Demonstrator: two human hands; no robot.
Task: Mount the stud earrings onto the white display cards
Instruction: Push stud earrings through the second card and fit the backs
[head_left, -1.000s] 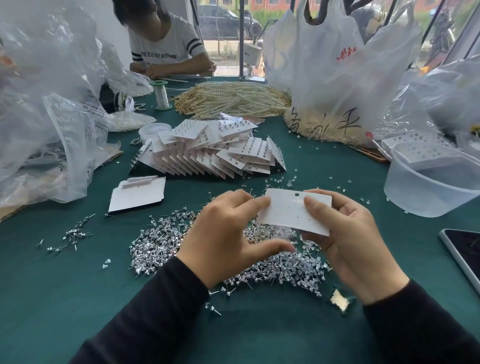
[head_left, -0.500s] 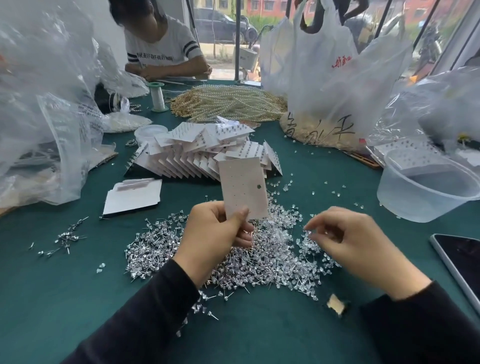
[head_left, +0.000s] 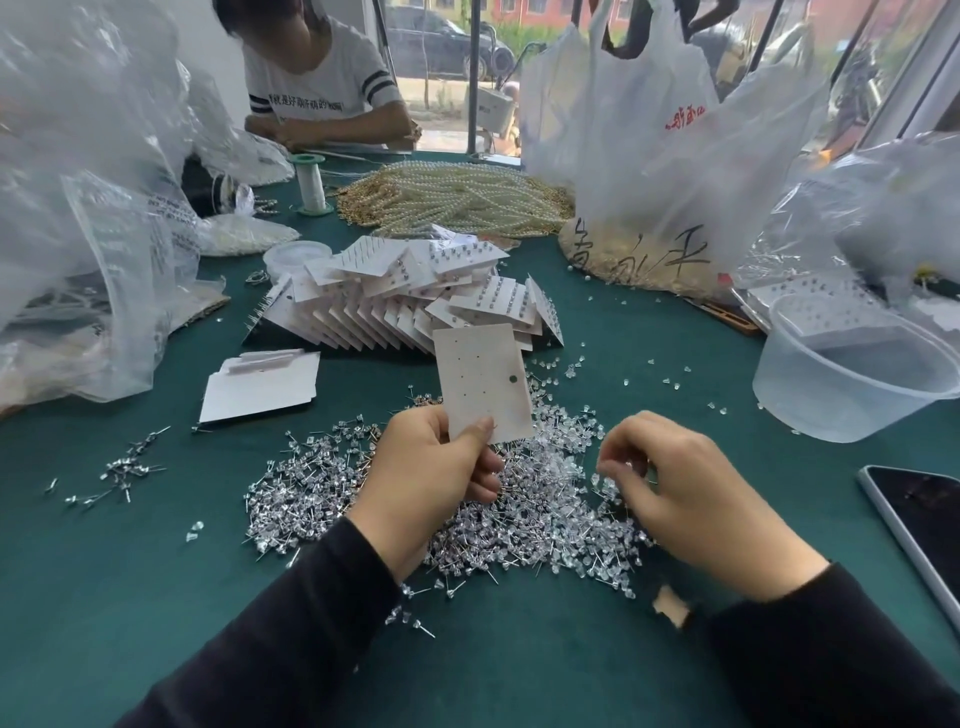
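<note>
My left hand (head_left: 431, 483) pinches a white display card (head_left: 480, 382) by its lower edge and holds it upright above a large pile of clear stud earrings (head_left: 519, 514) on the green table. The card has small holes and carries no studs that I can see. My right hand (head_left: 680, 488) hovers over the right side of the pile with curled fingertips that seem to pinch a stud (head_left: 626, 465); the stud is small and blurred. A stack of filled cards (head_left: 405, 301) lies fanned behind the pile.
A flat stack of blank cards (head_left: 260, 387) lies left of the pile. A clear plastic tub (head_left: 852, 374) and a phone (head_left: 919, 519) are on the right. Plastic bags (head_left: 665, 135), pearl strands (head_left: 457, 200) and a seated person (head_left: 322, 88) fill the back. Loose studs (head_left: 122, 470) are scattered left.
One second ago both hands held the card flat. My left hand then turned it upright alone, and my right hand dropped to the pile and now picks at the studs.
</note>
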